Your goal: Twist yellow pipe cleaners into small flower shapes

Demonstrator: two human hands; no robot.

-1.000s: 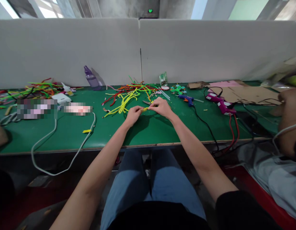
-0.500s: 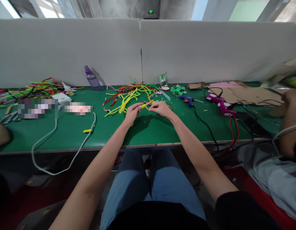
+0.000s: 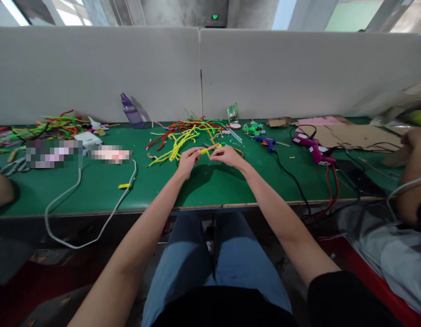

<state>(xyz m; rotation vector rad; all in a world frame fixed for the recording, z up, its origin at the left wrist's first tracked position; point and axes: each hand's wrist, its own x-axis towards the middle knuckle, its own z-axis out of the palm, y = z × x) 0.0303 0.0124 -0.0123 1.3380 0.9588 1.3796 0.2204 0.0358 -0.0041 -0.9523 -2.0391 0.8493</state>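
My left hand (image 3: 189,162) is closed on a thin wooden stick (image 3: 214,146) that has yellow pipe cleaner (image 3: 204,151) wound around it. The stick's bare end points right and slightly away from me. My right hand (image 3: 228,156) is pinched just to the right, by the loose end of the same pipe cleaner; the fingertips are small and partly hidden. Behind the hands lies a pile of yellow pipe cleaners (image 3: 179,144), with red, orange and green ones (image 3: 197,123) farther back.
A purple bottle (image 3: 131,111) stands by the white partition (image 3: 94,72). To the right lie a blue glue gun (image 3: 268,143) with its black cord, magenta devices (image 3: 321,153) and cardboard (image 3: 357,135). A white cable (image 3: 60,202) loops over the table edge on the left. Other people's arms (image 3: 415,172) rest at both sides.
My right hand has shifted slightly left and down, and a short length of yellow pipe cleaner shows between the hands. My left hand stays nearly still with the stick.
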